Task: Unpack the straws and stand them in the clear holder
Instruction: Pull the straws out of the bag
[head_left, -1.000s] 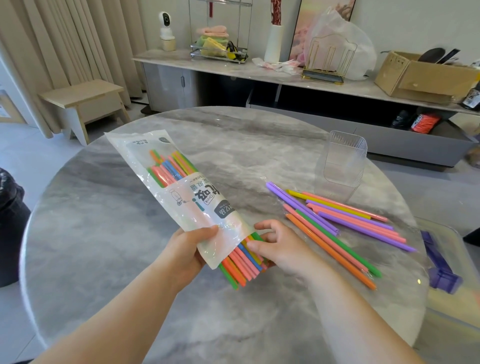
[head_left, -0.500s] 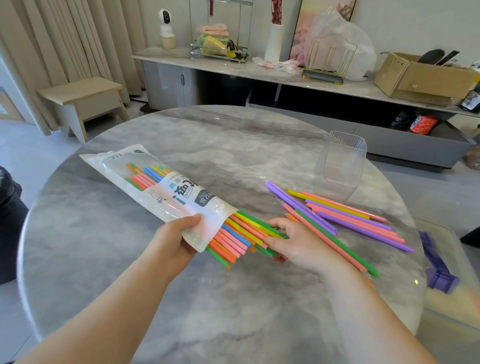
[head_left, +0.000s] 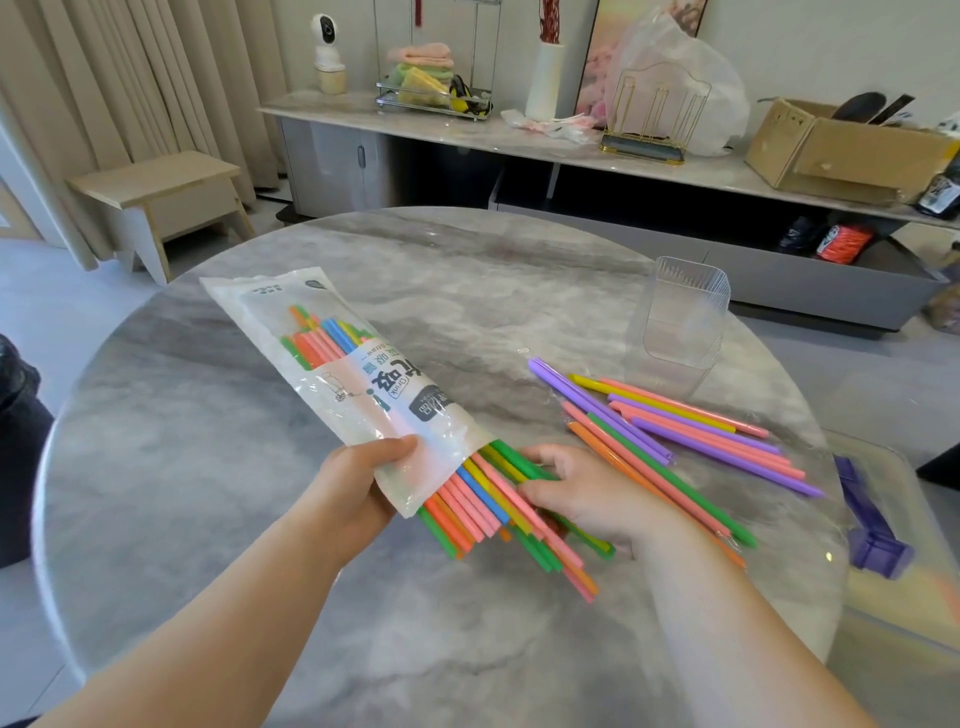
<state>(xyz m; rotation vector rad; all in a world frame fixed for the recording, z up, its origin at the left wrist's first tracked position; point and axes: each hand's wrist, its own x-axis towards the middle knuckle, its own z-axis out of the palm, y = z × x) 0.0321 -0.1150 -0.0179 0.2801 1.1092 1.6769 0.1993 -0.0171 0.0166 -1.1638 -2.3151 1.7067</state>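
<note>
pull the straw bundle (head_left: 483, 512) out along the packet (head_left: 353, 384) axis, toward 4 o'clock, no twisting (film looks thin). left hand (head_left: 363, 483) pinches the packet's open end, thumb on top; right hand (head_left: 587, 499) curls round the protruding straws. clear holder (head_left: 685, 322) stands at 1 o'clock, loose straws (head_left: 675, 431) beside it.

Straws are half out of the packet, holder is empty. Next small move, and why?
Probably draw the bundle of straws fully out with the right hand while the left hand holds the packet back. The bundle sticks partway out of the packet's open end, the right hand's fingers curl round it, and the clear holder stands empty beyond the loose straws.
</note>
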